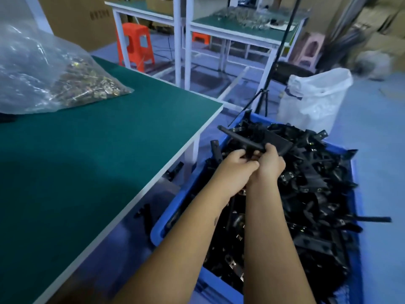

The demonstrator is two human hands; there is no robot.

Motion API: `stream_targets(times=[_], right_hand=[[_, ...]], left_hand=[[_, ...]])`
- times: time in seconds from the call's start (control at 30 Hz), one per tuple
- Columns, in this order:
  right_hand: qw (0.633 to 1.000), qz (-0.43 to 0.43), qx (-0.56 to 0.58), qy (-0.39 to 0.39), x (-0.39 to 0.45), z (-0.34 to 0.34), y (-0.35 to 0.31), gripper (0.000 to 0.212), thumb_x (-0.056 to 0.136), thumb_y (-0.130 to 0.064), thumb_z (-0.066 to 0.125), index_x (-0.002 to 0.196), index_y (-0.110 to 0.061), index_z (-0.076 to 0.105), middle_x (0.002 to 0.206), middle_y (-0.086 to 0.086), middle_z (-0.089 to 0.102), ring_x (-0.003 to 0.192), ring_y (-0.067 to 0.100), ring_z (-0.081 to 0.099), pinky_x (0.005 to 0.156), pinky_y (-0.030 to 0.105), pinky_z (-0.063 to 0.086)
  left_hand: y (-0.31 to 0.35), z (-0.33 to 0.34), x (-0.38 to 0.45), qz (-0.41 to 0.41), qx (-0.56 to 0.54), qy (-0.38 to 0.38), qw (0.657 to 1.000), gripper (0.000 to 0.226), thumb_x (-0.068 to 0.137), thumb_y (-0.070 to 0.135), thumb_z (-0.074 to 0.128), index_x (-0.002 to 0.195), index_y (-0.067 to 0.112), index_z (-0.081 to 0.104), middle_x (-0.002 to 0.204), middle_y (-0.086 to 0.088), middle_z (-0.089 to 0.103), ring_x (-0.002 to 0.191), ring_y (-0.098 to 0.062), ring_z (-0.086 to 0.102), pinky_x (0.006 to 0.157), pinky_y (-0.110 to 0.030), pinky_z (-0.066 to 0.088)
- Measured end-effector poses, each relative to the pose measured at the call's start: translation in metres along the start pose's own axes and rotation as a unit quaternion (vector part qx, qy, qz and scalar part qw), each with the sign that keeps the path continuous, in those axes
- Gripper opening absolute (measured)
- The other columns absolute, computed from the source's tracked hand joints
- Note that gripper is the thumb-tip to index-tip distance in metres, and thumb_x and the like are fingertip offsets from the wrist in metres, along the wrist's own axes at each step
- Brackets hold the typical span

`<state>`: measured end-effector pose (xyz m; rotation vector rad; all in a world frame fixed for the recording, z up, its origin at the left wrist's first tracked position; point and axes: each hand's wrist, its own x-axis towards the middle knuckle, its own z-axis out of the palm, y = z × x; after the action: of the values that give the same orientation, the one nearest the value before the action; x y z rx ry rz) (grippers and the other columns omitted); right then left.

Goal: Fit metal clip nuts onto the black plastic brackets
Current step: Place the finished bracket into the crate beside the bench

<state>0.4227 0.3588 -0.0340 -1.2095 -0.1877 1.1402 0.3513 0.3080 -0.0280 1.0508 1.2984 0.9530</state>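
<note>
Hands meet over a blue crate [175, 207] that stands on the floor beside a green-topped table [98, 150]. The left hand [233, 166] and the right hand [270, 164] are pressed close together, knuckle against knuckle, and both curl their fingers round one black plastic bracket [245, 140], a long piece whose bar sticks out up and to the left above the fingers. Whether a clip nut sits between the fingertips cannot be told, since the fingers hide that spot. Beneath the hands the crate is heaped to the rim with more black brackets [306, 194], many of them showing a small metal clip nut [285, 177] already fitted at one end; some brackets jut over the crate's edges. A few loose black brackets lie on the floor [144, 216] between the crate and the table. On the far left of the table rests a clear plastic bag [32, 69] holding a pile of brassy clip nuts [92, 86], well apart from the hands. Behind the crate stand a white sack [315, 99], a black tripod [265, 95], white-framed benches [219, 29] and an orange stool [135, 44]
</note>
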Motion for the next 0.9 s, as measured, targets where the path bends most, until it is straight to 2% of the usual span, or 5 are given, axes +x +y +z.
stream_targets(times=[0.1,0.3,0.47,0.77,0.9], right_hand=[[0.999,-0.036,-0.013,0.016,0.039,0.006,-0.034,0.012,0.098,-0.012,0.052,0.109,-0.007,0.053,0.067,0.006,0.053,0.046,0.013,0.043,0.041,0.023,0.034],[0.997,-0.017,-0.074,-0.028,0.075,0.019,-0.053,0.038,0.1,-0.019,0.055,0.134,-0.005,0.048,0.11,0.017,0.066,0.066,0.018,0.059,0.055,0.023,0.051],[0.99,0.002,-0.114,-0.081,0.048,0.037,-0.015,0.009,0.096,-0.009,0.054,0.093,-0.006,0.061,0.075,0.007,0.065,0.056,0.017,0.054,0.053,0.025,0.044],[0.959,-0.117,-0.106,-0.235,-0.064,0.107,0.01,0.017,0.092,-0.007,0.055,0.076,-0.01,0.059,0.065,0.006,0.056,0.063,0.02,0.049,0.052,0.023,0.04],[0.931,-0.121,-0.08,-0.334,-0.126,0.142,0.03,0.011,0.092,-0.004,0.053,0.083,-0.005,0.06,0.065,0.008,0.054,0.061,0.019,0.047,0.051,0.026,0.038]], left_hand=[[-0.002,0.0,0.0,-0.005,0.042,-0.009,0.999,0.03,0.098,0.031,0.054,0.127,0.032,0.058,0.131,0.008,0.061,0.112,-0.008,0.055,0.096,-0.028,0.043],[0.004,-0.012,-0.003,-0.009,-0.005,0.021,1.0,0.019,0.102,0.024,0.046,0.098,0.033,0.062,0.096,0.01,0.071,0.097,-0.007,0.065,0.079,-0.022,0.046],[0.002,-0.019,-0.006,0.009,-0.023,0.048,0.999,0.021,0.102,0.022,0.045,0.096,0.032,0.063,0.091,0.01,0.07,0.088,-0.008,0.066,0.075,-0.024,0.047],[0.03,-0.08,-0.027,0.143,-0.074,0.205,0.965,0.031,0.096,-0.001,0.041,0.078,0.017,0.06,0.047,0.012,0.055,0.043,-0.003,0.048,0.046,-0.016,0.041],[0.045,-0.136,-0.054,0.211,-0.062,0.26,0.94,0.03,0.096,-0.003,0.04,0.077,0.012,0.058,0.052,0.002,0.05,0.041,-0.005,0.042,0.042,-0.015,0.035]])
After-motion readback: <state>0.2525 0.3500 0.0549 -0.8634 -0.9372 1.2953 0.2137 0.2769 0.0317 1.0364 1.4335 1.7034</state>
